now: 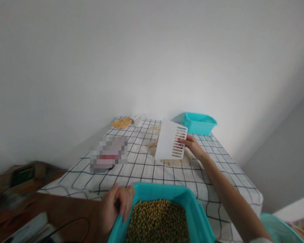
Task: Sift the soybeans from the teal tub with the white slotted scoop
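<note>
My right hand (192, 145) pinches the slotted edge of a flat white plastic panel (166, 140), held tilted above the far part of the table. Behind and below the panel, loose pale-brown crumbly material (176, 162) is spread over the cloth. Close to me is a turquoise plastic bin (164, 189), its near end cut off by the frame. Small round olive-yellow grains (158, 219), perhaps beans, fill much of it. My left hand (119, 204) is curled over the bin's left rim.
A black-and-white checked cloth (131, 172) covers the table. At the back right stands a second turquoise bin (200, 124). Yellow cloth or paper (122, 123) lies at the back left, nearer a blurred-out object (108, 155). Another turquoise tub (278, 229) shows at lower right.
</note>
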{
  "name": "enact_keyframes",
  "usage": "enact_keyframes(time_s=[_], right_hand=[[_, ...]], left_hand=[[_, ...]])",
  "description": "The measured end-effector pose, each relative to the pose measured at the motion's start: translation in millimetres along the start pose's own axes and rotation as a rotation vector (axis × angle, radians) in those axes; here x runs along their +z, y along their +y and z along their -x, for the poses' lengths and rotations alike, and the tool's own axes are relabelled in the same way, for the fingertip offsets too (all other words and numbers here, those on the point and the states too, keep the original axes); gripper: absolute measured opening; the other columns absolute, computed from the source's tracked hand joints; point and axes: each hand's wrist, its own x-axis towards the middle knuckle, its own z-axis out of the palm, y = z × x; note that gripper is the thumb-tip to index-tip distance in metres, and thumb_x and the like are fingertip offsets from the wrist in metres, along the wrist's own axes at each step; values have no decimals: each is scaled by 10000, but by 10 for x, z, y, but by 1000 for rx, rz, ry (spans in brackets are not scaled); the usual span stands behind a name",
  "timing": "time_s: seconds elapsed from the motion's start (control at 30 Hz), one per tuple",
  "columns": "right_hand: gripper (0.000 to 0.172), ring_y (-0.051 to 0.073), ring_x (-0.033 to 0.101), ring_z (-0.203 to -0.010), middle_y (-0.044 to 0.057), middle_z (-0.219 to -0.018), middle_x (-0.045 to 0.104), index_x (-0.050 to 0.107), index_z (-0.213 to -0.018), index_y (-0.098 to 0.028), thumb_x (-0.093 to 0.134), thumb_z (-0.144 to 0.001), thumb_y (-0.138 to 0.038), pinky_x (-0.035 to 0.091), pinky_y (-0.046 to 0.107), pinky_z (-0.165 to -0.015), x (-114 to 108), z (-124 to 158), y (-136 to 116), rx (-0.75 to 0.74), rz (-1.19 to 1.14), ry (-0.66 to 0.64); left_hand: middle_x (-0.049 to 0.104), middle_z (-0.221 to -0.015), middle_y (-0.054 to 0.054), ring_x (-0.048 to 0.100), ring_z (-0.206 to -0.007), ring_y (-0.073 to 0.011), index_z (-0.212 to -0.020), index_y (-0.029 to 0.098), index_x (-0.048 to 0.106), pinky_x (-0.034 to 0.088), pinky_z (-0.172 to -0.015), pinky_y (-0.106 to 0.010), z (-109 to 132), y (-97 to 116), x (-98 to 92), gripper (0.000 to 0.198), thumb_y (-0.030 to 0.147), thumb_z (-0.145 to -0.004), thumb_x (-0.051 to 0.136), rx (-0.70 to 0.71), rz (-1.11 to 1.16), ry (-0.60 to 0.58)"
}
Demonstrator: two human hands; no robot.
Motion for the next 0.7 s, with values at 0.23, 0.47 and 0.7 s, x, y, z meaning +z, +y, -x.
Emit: enact_keyframes(time_s=[0.23,0.47,0.7], right_hand=[[305,236,767,-893,65,-1053,823,796,-1013,-221,834,-761,-389,614,394,-838,35,16,-31,-18,9,-19],[343,252,762,-950,52,-1094,816,785,-1077,-247,830,-760,-370,606,423,-885,52,41,-88,-52,0,-31],[600,248,737,-903,28,-1093,797,704,-1287,-294,837,-702,-309,594,340,-730,54,74,-141,-47,16,-45]], left_hand=[[406,-348,-29,308,-421,-183,-397,259,554,461,-702,-368,41,22,105,706,324,-1053,301,-31,161,38],[417,-344,-25,268,-428,-186,-408,268,580,392,-657,-343,40,16,114,712,293,-1057,290,9,168,33],[445,-332,-20,287,-393,-180,-403,268,571,436,-724,-347,43,-7,84,711,304,-1062,308,-10,142,49]])
